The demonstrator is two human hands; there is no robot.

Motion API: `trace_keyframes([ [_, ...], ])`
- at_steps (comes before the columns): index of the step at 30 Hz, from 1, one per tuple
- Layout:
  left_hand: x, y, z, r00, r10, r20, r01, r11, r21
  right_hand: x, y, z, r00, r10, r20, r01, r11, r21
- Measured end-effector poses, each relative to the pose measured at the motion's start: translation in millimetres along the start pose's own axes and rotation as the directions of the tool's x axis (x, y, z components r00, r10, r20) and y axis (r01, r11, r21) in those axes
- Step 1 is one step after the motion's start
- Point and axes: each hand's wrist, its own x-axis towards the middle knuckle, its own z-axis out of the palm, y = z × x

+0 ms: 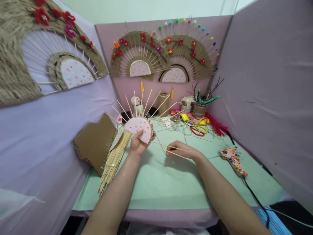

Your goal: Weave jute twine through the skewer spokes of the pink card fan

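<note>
My left hand is closed around the lower edge of a pink dotted half-disc, holding it upright above the green table. Several thin bamboo sticks fan out from the half-disc's rim. My right hand hovers just to the right, fingers curled onto one loose stick that runs from the half-disc toward the table.
A bundle of bamboo sticks and a cardboard piece lie at the left. A twine spool, red-handled scissors, a tool cup and red pipe cleaners crowd the back. A patterned glue gun lies right. Finished fans hang on the walls.
</note>
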Motion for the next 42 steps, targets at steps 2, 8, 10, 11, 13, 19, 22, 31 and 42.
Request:
trace_keyframes([
  [2, -1, -1, 0.3, 1.0, -0.006, 0.005, 0.006, 1.0, 0.0, 2, -7, 11, 0.993, -0.066, 0.101, 0.067, 0.998, -0.01],
  [8, -4, -9, 2.7, 0.994, -0.079, 0.079, 0.082, 0.996, -0.033, 4, -11, 23, 0.947, -0.191, 0.257, 0.183, 0.981, 0.056],
  [10, -5, -13, 4.9, 0.99, -0.104, 0.097, 0.11, 0.992, -0.055, 6, -8, 25, 0.954, -0.182, 0.238, 0.179, 0.983, 0.034],
  [11, -6, -15, 6.0, 0.989, -0.112, 0.101, 0.119, 0.991, -0.067, 7, -6, 25, 0.96, -0.169, 0.225, 0.17, 0.985, 0.014],
  [13, -7, -17, 7.6, 0.987, -0.128, 0.101, 0.137, 0.987, -0.087, 8, -2, 27, 0.969, -0.138, 0.206, 0.146, 0.989, -0.024],
  [19, -7, -19, 7.6, 0.985, -0.16, 0.072, 0.166, 0.981, -0.099, 9, 0, 28, 0.967, -0.129, 0.22, 0.142, 0.989, -0.044],
  [22, -6, -19, 6.5, 0.985, -0.152, 0.076, 0.16, 0.981, -0.111, 9, 1, 27, 0.965, -0.138, 0.223, 0.15, 0.988, -0.038],
  [31, -5, -18, 5.3, 0.986, -0.149, 0.076, 0.156, 0.983, -0.098, 6, -4, 25, 0.97, -0.103, 0.222, 0.115, 0.993, -0.039],
  [42, 0, -6, 1.4, 0.998, -0.059, -0.006, 0.059, 0.997, -0.039, -10, -2, -13, 0.999, 0.039, -0.008, -0.038, 0.994, 0.098],
])
